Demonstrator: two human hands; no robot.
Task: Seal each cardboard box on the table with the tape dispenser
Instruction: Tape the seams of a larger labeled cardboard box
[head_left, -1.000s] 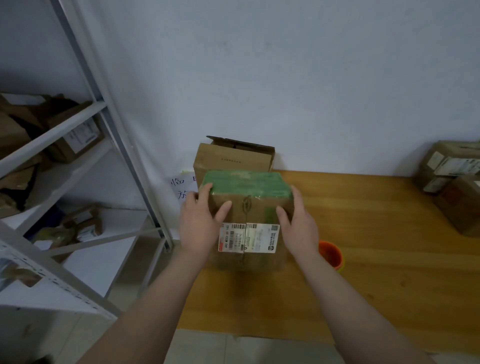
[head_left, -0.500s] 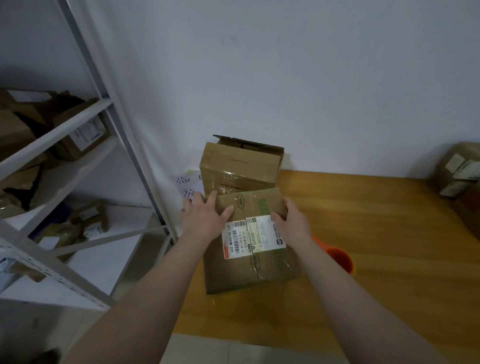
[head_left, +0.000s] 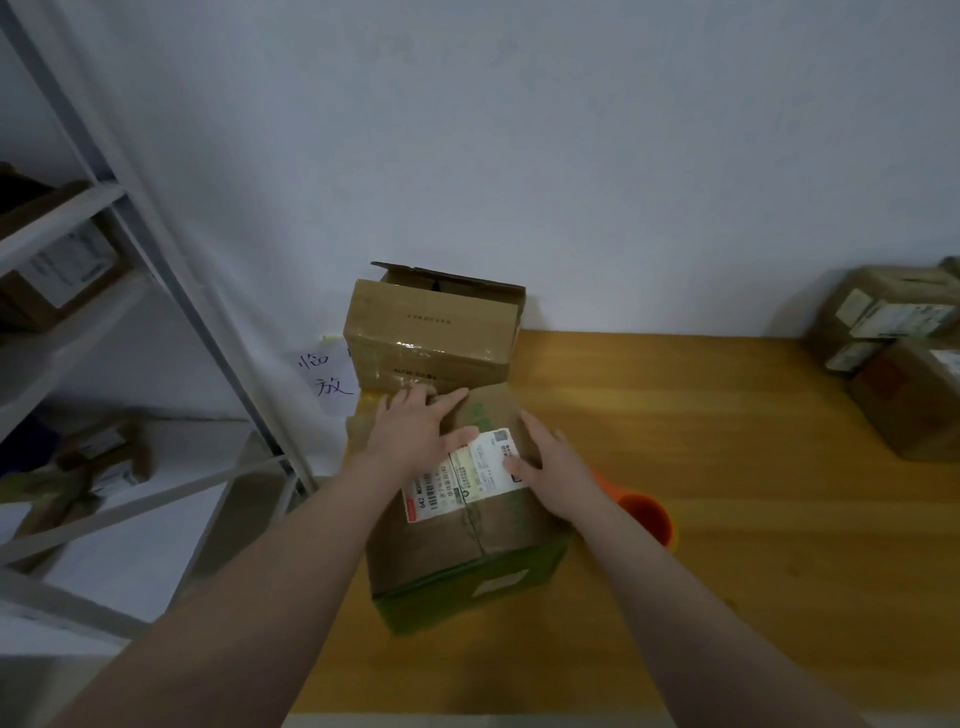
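A brown cardboard box (head_left: 441, 551) lies flat near the table's left front edge. Its white shipping label faces up and its green side faces me. My left hand (head_left: 415, 436) rests on the box's far left top, fingers spread toward the far edge. On the right part of the top, my right hand (head_left: 550, 473) presses with its fingers on the label's edge. An orange tape dispenser (head_left: 644, 519) stands on the table just right of the box, partly hidden behind my right forearm. A second box (head_left: 431, 338) with loose top flaps stands against the wall behind.
The wooden table (head_left: 727, 467) runs to the right, where two more labelled boxes (head_left: 883, 322) (head_left: 914, 400) sit at the far edge. A metal shelf rack (head_left: 171, 270) holding parcels stands left of the table. A handwritten paper note (head_left: 324, 379) hangs on the wall.
The box has tipped from upright, green side up, down onto the table so the label faces up. Both hands went with it and now lie on its top.
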